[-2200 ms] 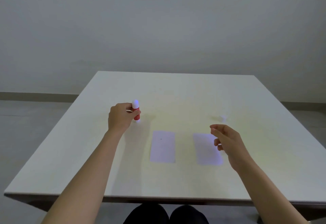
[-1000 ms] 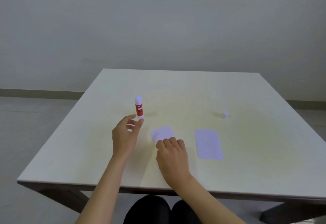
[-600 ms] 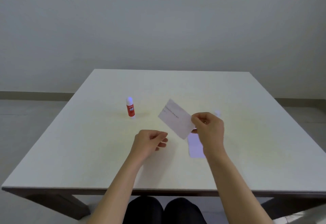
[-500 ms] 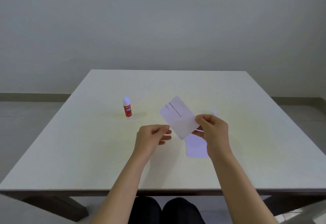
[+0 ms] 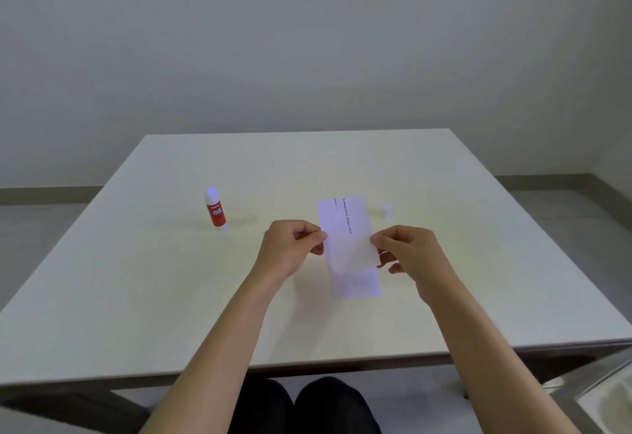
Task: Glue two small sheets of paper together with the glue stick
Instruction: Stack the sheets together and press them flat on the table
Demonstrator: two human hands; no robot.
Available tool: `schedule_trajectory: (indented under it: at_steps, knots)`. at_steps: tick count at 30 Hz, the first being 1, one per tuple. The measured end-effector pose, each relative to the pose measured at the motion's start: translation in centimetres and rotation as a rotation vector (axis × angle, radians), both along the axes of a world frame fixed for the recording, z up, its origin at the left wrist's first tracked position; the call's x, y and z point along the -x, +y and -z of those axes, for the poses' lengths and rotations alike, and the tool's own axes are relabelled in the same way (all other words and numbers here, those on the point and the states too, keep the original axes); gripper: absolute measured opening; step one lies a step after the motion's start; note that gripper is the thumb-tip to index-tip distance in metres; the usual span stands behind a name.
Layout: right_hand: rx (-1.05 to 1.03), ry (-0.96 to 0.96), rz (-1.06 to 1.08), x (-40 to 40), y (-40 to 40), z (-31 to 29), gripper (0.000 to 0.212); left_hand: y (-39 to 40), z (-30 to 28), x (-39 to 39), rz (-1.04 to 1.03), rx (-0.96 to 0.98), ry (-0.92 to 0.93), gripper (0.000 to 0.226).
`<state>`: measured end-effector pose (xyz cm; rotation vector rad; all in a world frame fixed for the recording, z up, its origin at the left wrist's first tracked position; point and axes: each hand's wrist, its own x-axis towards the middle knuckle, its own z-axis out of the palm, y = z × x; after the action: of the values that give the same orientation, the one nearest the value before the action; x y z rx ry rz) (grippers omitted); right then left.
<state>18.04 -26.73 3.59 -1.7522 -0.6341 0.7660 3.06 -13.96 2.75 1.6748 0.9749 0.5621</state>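
I hold a small white sheet with a line of print point(image 5: 346, 231) just above the table, long side pointing away from me. My left hand point(image 5: 290, 250) pinches its left edge and my right hand point(image 5: 407, 252) pinches its right edge. Under it a second white sheet point(image 5: 357, 283) lies flat on the table; only its near part shows below the held sheet. The red glue stick point(image 5: 214, 209) stands upright and uncapped, well to the left of both hands. Its small white cap point(image 5: 386, 209) rests on the table beyond my right hand.
The white table point(image 5: 136, 279) has its near edge close to my lap, and my dark-clad knees point(image 5: 307, 406) show below it. A metal frame piece point(image 5: 595, 389) shows at the bottom right. A plain wall rises behind the table.
My right hand lifted the left sheet and carried it right, over the other sheet. The sheet turned from slanted to lengthwise, and my left hand came in and pinched its left edge.
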Motion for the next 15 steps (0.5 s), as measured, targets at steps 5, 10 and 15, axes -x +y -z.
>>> schedule_trajectory:
  at_steps: [5,10,15]
  knots:
    - [0.093,-0.016,-0.089,-1.8,0.4,0.5,0.013,0.4,-0.1,-1.2,-0.004,0.009,0.071,0.009]
    - [0.179,0.035,-0.114,-2.0,0.5,3.0,0.014,0.0,1.4,-1.3,0.007,-0.024,0.245,0.009]
    - [0.223,0.018,-0.112,-2.2,0.3,4.4,0.017,-0.4,2.5,-1.1,0.035,-0.031,0.306,0.010]
